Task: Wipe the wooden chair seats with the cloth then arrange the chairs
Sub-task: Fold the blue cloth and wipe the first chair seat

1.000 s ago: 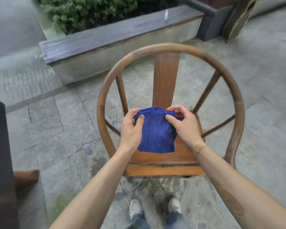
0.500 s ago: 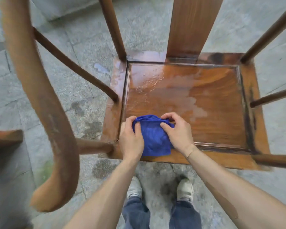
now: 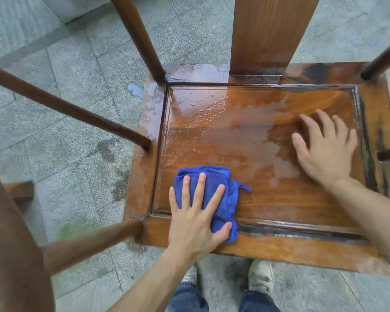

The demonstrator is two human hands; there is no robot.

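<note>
Now: cloth flat under left hand on wet seat

Left hand (image 3: 195,221) lies palm-down on the folded blue cloth (image 3: 214,194), fingers (image 3: 199,188) spread apart and straight, pressing rather than gripping. Cloth shows past the fingertips and to the right of the thumb; small loop tag sticks out at its right edge. Cloth sits at the near left corner of the chair seat (image 3: 268,199), overlapping the seat's front rim.

Right hand (image 3: 324,152) rests flat on bare wood toward the seat's right side, fingers splayed, holding nothing, well apart from the cloth.

Seat panel glossy with water across its far and middle parts; dark staining along right and front grooves. Back slat (image 3: 268,32) rises at the far edge, spindles (image 3: 77,111) to the left. Stone paving (image 3: 65,64) around; shoes (image 3: 260,278) visible below the front rim
</note>
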